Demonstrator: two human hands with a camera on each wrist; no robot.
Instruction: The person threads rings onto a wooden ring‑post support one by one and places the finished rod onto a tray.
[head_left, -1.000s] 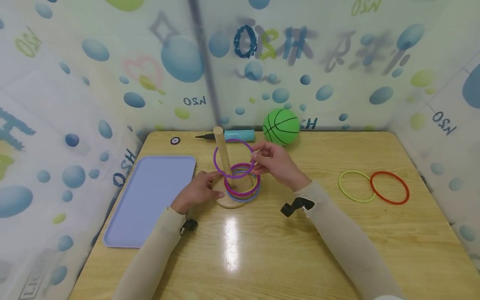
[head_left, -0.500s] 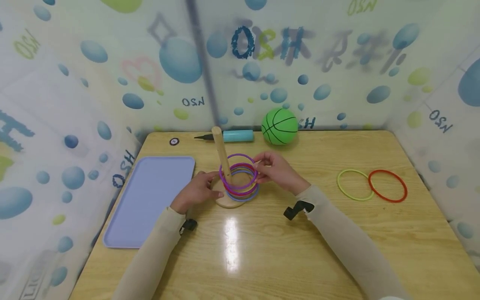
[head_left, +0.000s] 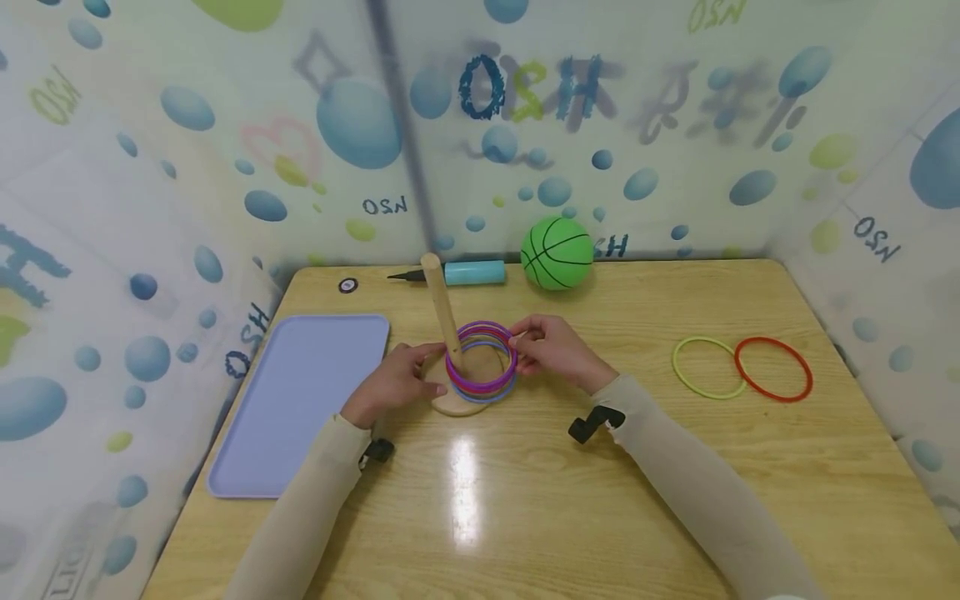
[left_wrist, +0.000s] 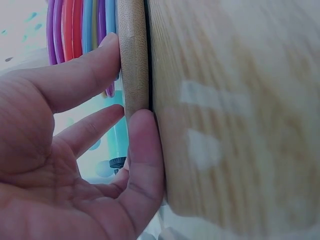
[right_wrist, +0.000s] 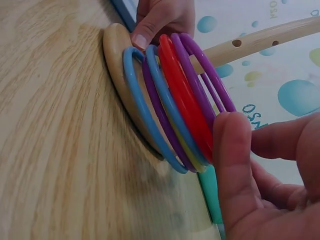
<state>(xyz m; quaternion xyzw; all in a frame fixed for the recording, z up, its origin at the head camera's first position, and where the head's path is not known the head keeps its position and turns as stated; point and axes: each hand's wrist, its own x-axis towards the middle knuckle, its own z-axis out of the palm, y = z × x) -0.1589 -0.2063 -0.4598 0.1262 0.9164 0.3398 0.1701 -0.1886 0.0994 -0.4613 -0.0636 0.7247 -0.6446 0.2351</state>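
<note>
**Top purple ring settles onto the stack**

The right wrist view shows the stack's order up from the wooden base (right_wrist: 116, 60): blue, purple, blue, yellow, red, purple. The head view blurs these together. A second ago the purple ring (head_left: 482, 332) hung tilted high on the peg (head_left: 441, 310); now it lies low on the stack. The right hand (head_left: 553, 350) pinches its rim beside the peg. The left hand (head_left: 393, 382) presses spread fingers against the base's edge.

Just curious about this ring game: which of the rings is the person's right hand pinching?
The top purple ring on the peg's stack, pinched by the right hand.
</note>
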